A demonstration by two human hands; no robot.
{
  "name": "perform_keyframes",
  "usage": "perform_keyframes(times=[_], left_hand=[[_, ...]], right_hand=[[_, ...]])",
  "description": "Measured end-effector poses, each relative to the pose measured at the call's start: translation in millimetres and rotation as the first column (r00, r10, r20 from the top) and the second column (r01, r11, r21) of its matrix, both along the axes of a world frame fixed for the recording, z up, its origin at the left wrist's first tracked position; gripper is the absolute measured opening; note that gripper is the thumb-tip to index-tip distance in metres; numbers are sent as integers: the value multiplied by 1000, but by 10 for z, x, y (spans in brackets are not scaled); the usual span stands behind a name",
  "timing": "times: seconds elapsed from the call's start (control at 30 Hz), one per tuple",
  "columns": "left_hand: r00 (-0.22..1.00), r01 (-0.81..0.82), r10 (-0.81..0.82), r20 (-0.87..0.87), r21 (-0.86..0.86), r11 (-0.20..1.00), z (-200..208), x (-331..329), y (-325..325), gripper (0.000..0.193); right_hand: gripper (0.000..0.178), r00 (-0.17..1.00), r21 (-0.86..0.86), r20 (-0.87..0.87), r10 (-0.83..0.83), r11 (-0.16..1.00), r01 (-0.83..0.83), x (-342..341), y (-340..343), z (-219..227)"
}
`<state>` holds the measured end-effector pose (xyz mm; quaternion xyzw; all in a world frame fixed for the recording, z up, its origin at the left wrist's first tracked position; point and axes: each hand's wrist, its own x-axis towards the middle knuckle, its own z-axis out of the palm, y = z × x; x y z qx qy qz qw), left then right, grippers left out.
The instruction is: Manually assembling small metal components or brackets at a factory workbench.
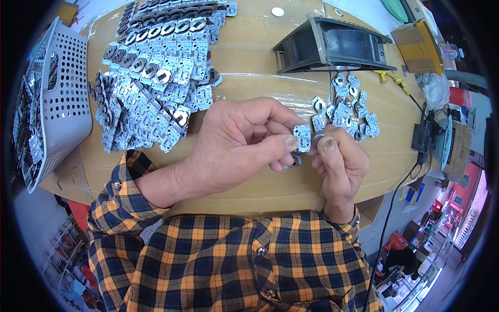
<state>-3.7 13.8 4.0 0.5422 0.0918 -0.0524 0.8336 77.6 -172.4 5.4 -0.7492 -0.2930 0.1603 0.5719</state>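
Note:
My left hand (234, 135) is closed, pinching a small light-coloured circuit board (302, 138) between thumb and fingers above the table. Part of another dark-edged piece shows below that board, by the left fingertips. Close beside it, my right hand (340, 164) is closed, with a small round grey disc (318, 140) at its thumb and forefinger. The fingers partly cover this disc, so its kind is unclear. Just beyond my right hand lies a loose heap of small circuit boards (343, 109), some with round holders.
Overlapping rows of circuit boards (150, 99) cover the table's left part. A grey perforated basket (67, 104) stands at the left edge. At the back right are a black fan-like housing (343, 44) and a cardboard box (416, 47). Black cables (410, 174) hang at the right.

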Motion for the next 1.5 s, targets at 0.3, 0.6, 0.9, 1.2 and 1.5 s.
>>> perform_keyframes(times=[0.3,0.6,0.9,1.2,1.5], left_hand=[[995,37,-43,86,76,996,-44,-26,-35,18],[997,69,-66,29,-109,992,-38,17,-5,19],[835,-390,-17,549,615,686,-101,30,-40,20],[776,-469,49,629,523,712,-175,61,-167,18],[930,-184,35,367,381,906,-96,-33,-8,14]], right_hand=[[33,994,-36,-70,89,995,-92,-8,40,35],[33,836,142,-541,93,990,-18,6,6,5],[33,916,77,-401,-6,996,40,-42,69,-9],[29,918,3,-388,-81,996,89,-82,-13,82],[31,888,36,-458,33,999,-18,-56,86,19]])
